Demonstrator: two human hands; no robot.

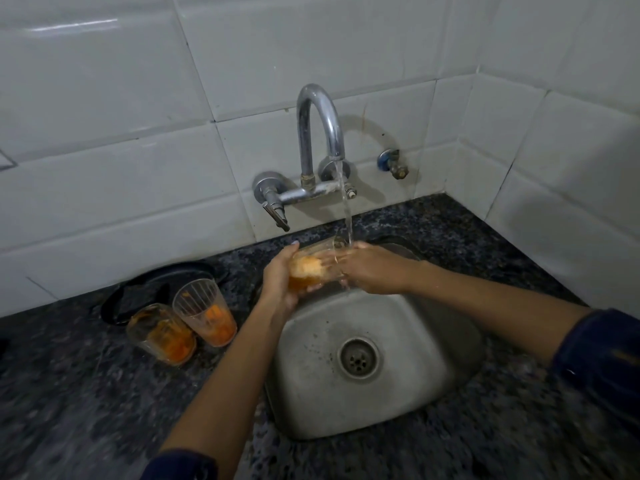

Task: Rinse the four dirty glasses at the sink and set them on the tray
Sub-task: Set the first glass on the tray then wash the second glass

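A glass point(313, 266) with orange residue lies tilted over the steel sink point(408, 389), its mouth towards the running water. My left hand point(280, 278) cups its base. The fingers of my right hand point(372, 268) reach into its mouth, right under the stream from the tap point(320, 129). Two more dirty glasses stand on the counter left of the sink: a taller one point(206, 311) and a shorter one point(162, 336), both smeared orange. Behind them lies a black tray point(138, 289), partly hidden by the glasses.
The sink sits in a dark speckled stone counter point(86, 393) in a corner of white tiled walls. A lever handle point(277, 211) sticks out left of the tap. A small valve point(394, 164) is fixed to the wall at the right.
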